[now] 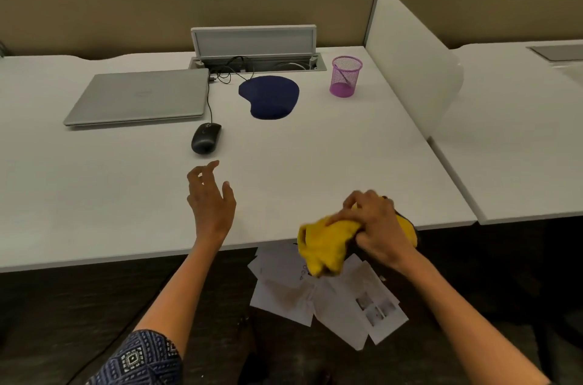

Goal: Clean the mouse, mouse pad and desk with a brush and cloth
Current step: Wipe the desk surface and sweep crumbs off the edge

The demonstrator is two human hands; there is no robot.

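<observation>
A black wired mouse (206, 138) lies on the white desk (315, 163), left of the dark blue mouse pad (269, 96). My left hand (210, 195) hovers just in front of the mouse with relaxed fingers and holds nothing. At the desk's front edge my right hand (375, 223) grips a bunched yellow cloth (325, 245), which hangs partly over the edge. A thin brush handle leans inside the purple mesh cup (345, 76) at the back right.
A closed grey laptop (138, 97) sits at the back left. Behind the pad an open cable hatch (255, 50) holds the mouse cord. A white divider panel (410, 62) bounds the desk's right side. Loose papers (328, 293) lie on the dark floor below.
</observation>
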